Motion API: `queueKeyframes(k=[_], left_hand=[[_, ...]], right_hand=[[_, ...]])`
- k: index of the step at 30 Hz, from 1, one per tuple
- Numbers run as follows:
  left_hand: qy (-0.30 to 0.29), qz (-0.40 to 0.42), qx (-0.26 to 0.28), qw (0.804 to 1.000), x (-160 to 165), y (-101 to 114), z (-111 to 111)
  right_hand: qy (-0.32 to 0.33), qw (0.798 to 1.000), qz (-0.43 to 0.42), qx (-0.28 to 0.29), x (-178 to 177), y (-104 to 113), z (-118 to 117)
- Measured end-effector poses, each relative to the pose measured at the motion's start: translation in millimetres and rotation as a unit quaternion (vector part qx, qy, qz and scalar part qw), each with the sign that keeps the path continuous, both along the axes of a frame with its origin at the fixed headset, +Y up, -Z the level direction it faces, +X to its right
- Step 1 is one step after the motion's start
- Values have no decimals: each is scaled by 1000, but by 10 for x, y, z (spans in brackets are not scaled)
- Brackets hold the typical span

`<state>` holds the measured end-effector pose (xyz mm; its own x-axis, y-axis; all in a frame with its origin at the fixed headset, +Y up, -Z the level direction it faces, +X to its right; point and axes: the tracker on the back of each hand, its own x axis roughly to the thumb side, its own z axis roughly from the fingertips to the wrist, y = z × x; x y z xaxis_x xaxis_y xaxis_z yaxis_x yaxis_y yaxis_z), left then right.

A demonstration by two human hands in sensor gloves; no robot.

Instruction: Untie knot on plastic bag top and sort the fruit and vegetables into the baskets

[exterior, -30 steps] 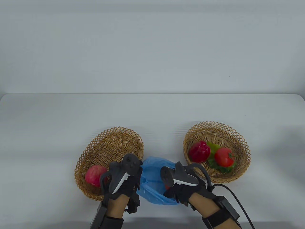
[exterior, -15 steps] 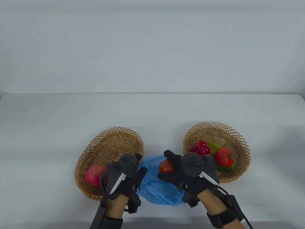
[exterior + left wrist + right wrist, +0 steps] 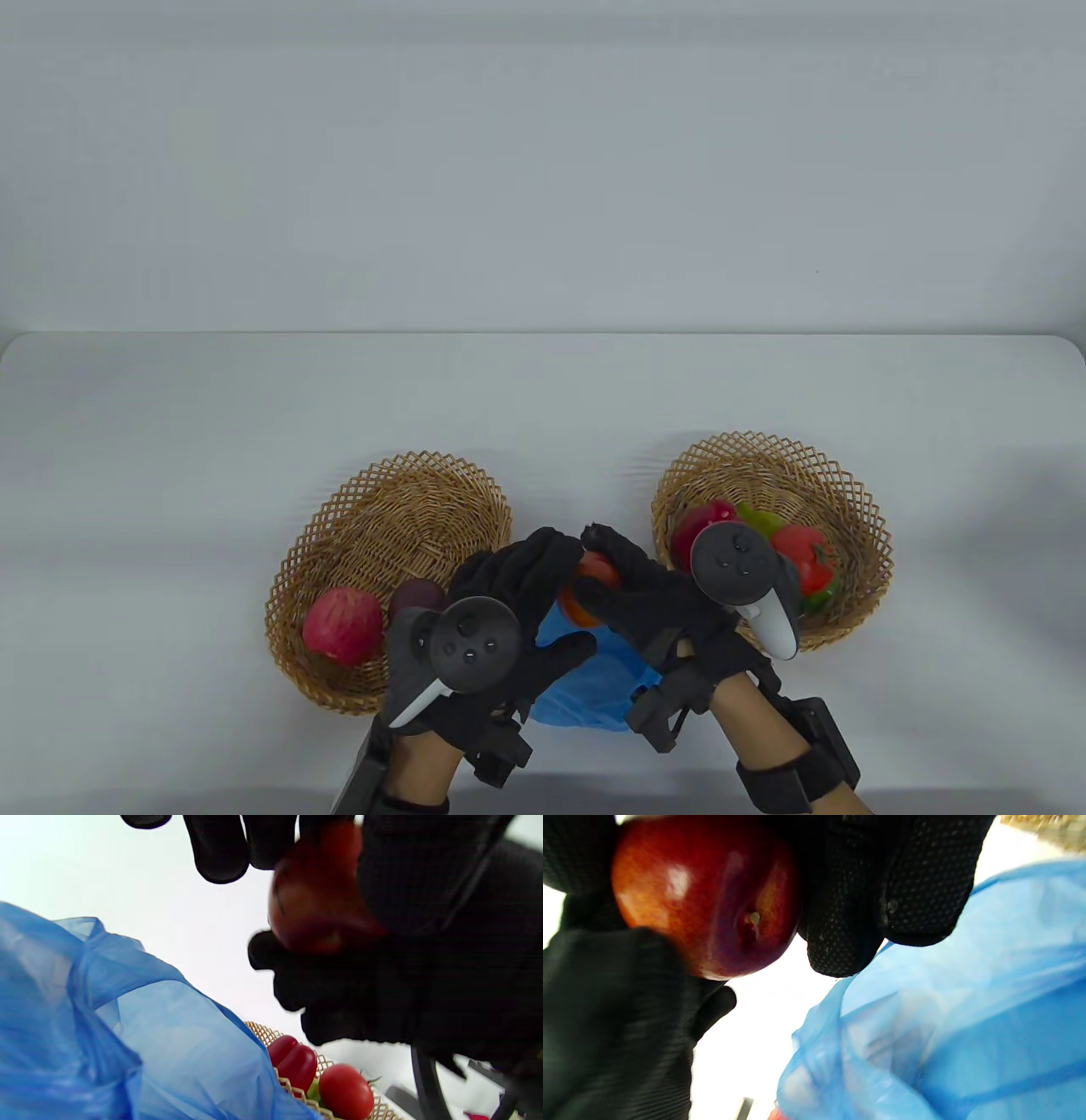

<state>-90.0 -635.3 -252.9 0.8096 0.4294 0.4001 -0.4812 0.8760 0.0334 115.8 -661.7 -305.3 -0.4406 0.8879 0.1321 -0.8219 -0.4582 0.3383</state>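
Red fruit [image 3: 594,579] gripped in curled right hand [image 3: 653,598] above blue bag [image 3: 594,692]; left hand [image 3: 509,611] spread open, touching its other side.

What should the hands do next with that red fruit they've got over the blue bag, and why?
Probably pass the red fruit fully to the left hand and carry it to the left basket, where an apple already lies. The right hand has it in its grip above the bag; vegetables fill the right basket.

You will find no readable text, label, brand, number or sign on anything in these three views of the table.
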Motion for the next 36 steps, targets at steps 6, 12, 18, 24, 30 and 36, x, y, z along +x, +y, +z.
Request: queueKeyframes(k=[6, 12, 18, 24, 30, 36], left_hand=[[13, 11, 10, 1000, -21, 14, 12], [84, 1, 26, 996, -170, 73, -6], [213, 15, -6, 977, -582, 125, -95], [350, -18, -120, 929, -973, -151, -326], [404, -81, -212, 886, -1092, -488, -500], [430, -61, -264, 861, -1220, -647, -546]], right_hand=[[50, 998, -14, -24, -89, -8, 37], [49, 999, -13, -10, -52, 25, 18], [10, 998, 43, 42, 13, 58, -2], [-16, 996, 74, 49, 86, 41, -48], [-22, 994, 92, 51, 122, 39, -68], [-28, 994, 97, 49, 148, 38, -82]])
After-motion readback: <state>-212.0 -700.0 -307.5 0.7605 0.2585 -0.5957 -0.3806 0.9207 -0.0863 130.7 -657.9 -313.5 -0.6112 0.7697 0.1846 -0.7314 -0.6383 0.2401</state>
